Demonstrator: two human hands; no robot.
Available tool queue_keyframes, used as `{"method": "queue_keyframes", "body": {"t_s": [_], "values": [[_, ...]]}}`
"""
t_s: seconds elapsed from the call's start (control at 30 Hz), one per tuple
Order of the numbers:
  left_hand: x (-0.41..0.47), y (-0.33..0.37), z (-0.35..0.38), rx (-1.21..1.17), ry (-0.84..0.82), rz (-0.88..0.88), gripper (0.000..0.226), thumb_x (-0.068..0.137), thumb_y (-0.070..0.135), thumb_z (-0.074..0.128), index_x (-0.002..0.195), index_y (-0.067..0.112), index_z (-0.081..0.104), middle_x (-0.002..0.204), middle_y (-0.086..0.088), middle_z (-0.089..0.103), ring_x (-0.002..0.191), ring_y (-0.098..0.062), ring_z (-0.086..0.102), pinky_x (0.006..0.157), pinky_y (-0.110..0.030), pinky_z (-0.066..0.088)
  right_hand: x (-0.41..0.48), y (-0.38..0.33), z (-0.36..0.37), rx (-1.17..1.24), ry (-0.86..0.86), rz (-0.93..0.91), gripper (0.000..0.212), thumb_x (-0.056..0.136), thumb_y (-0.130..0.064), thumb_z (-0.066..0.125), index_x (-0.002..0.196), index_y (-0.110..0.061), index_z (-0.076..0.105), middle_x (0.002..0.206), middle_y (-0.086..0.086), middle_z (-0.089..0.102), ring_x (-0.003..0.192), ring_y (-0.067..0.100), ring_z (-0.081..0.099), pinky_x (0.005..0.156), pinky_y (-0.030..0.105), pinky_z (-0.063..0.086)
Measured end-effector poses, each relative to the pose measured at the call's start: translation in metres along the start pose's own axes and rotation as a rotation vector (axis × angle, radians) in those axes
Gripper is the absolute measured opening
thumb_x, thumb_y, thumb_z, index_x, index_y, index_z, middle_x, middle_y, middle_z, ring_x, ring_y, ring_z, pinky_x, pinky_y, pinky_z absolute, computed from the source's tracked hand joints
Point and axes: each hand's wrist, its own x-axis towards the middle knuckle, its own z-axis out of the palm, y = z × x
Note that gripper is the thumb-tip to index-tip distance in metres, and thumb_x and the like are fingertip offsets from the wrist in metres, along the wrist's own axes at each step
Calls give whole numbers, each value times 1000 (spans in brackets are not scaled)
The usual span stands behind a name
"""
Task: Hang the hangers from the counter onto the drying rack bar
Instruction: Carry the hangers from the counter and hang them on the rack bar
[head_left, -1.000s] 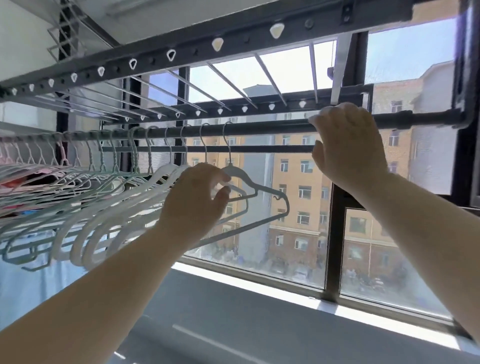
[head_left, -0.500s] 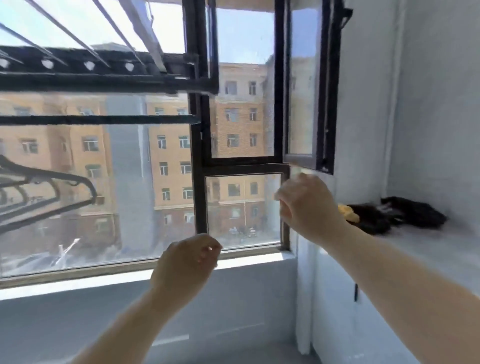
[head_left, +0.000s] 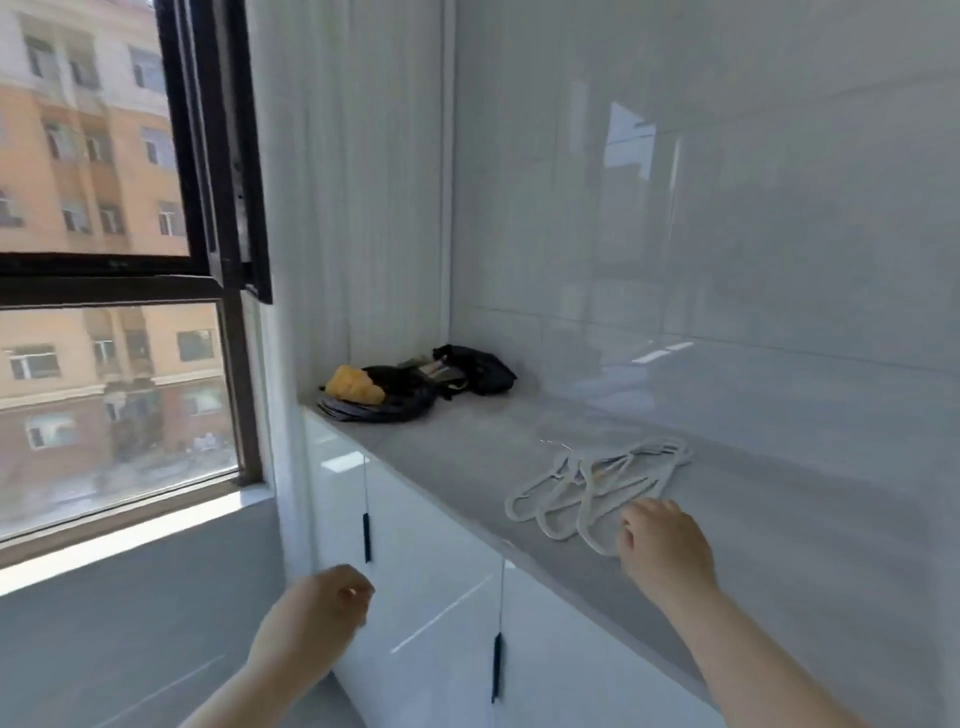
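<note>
Reaching for the white hangers (head_left: 602, 480) piled near the tabletop's (head_left: 467, 452) front edge, the right hand (head_left: 662, 543) covers their near ends; whether it grips them is unclear. The left hand (head_left: 317, 618) hangs loosely curled, empty. Tangled hangers could snag and drag over the edge.

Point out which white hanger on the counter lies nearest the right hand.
The rightmost hanger of the fanned pile, its looped end beside the right hand; the other hangers end farther left on the counter.

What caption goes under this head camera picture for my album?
Right hand hovers by white hangers on the grey counter; left hand hangs empty.
</note>
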Motion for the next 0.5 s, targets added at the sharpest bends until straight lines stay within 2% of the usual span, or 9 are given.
{"method": "queue_keyframes", "body": {"t_s": [0.1,0.2,0.27,0.33,0.37,0.43,0.5], "values": [[16,31,55,-13,-81,-2,29,87,18,46,63,34,51,74,6,66,79,-18,62,68,-24,46,-11,39,23,-20,-72,205,28,91,-21,37,113,-15,53,121,1,53,115,20,44,88,27,37],[29,68,95,3,-100,54,20,89,21,42,74,30,52,89,1,68,88,-20,61,73,-27,46,-17,44,41,7,-83,281,26,91,-19,40,111,-11,55,117,6,54,114,24,46,88,29,37],[37,91,118,18,-97,125,18,89,24,42,81,28,57,96,2,66,93,-19,59,72,-25,42,-23,40,46,15,-62,311,18,83,-14,55,97,-3,61,103,14,62,103,29,54,83,32,42],[44,111,140,32,-97,190,20,89,28,43,95,27,62,105,5,63,100,-16,56,74,-23,39,-28,39,49,14,-56,320,17,58,-4,77,68,1,63,72,19,65,74,34,64,62,34,51],[50,120,150,53,-105,215,22,89,31,43,101,27,61,112,6,61,105,-15,54,78,-23,38,-29,40,52,31,-41,310,20,51,0,80,60,1,62,62,19,63,64,34,64,56,35,51],[62,139,167,126,-151,246,29,90,37,43,114,26,56,125,6,54,116,-16,49,86,-26,40,-28,38,52,74,-63,299,18,53,0,79,60,1,62,61,19,63,64,35,64,58,37,51],[76,153,181,209,-232,216,40,90,44,42,123,24,48,130,4,51,120,-19,48,90,-31,41,-26,37,55,50,-39,271,28,39,-4,84,50,-5,59,51,12,60,52,30,62,48,33,50]]}}
